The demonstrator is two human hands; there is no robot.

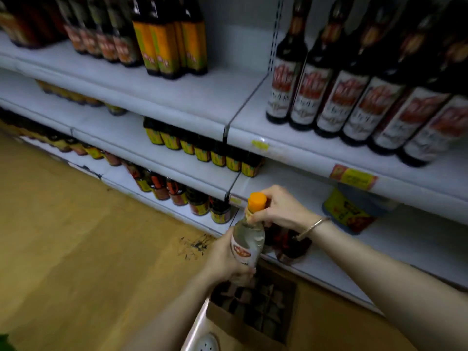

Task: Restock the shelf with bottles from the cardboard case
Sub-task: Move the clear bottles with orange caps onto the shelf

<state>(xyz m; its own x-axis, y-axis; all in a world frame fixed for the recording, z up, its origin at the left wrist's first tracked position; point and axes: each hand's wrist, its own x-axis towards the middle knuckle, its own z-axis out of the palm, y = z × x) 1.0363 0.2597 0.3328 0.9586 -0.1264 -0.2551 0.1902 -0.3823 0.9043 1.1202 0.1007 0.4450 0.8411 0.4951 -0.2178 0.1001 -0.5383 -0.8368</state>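
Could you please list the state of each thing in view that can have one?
Clear bottle: capped, upright, held above the case.
Orange cap: on the bottle.
Left hand: grips the bottle's body.
Right hand: grips the bottle's neck.
Cardboard case: open, dividers showing.
Bottom shelf: partly stocked.
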